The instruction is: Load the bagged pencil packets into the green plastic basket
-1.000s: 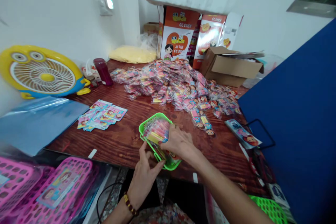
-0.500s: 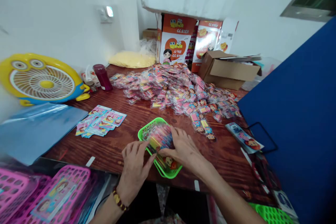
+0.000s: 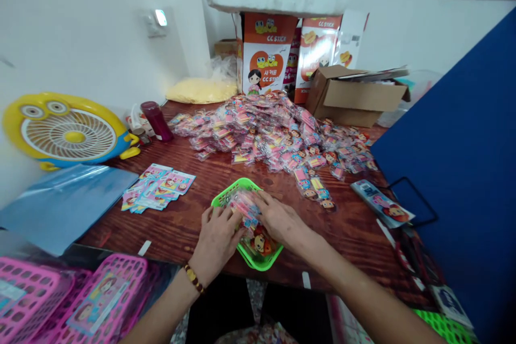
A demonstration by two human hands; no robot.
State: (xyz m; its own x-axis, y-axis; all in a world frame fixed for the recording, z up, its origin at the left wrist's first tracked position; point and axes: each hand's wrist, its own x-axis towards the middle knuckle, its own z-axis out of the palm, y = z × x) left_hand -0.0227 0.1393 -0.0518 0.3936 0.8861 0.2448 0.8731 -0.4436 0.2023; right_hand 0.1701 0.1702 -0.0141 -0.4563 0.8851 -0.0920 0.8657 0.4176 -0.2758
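Observation:
A bright green plastic basket [image 3: 264, 264] stands at the table's front edge. Inside it lies a bunch of small clear packets [image 3: 246, 209] with pink, yellow and blue contents. A packet with a red-haired cartoon figure [image 3: 261, 243] shows at the near end of the basket. My left hand [image 3: 217, 236], a beaded bracelet at its wrist, closes its fingers over the bunch from the left. From the right, my right hand [image 3: 278, 220] grips the same packets, with its fingers curled over their far side. Both sets of fingertips are partly hidden among the packets.
Behind the basket spreads a big heap of similar packets [image 3: 262, 134]. Printed cards [image 3: 159, 188] and a blue plastic sheet [image 3: 68, 199] lie left, near a yellow fan [image 3: 74, 137]. Pink baskets [image 3: 108, 274] stand front left. A blue panel [image 3: 455, 172] borders the right side.
My left hand has moved right and forward onto the packets, its fingers now over them. My right hand stays on the bunch, which has tilted and settled lower in the basket.

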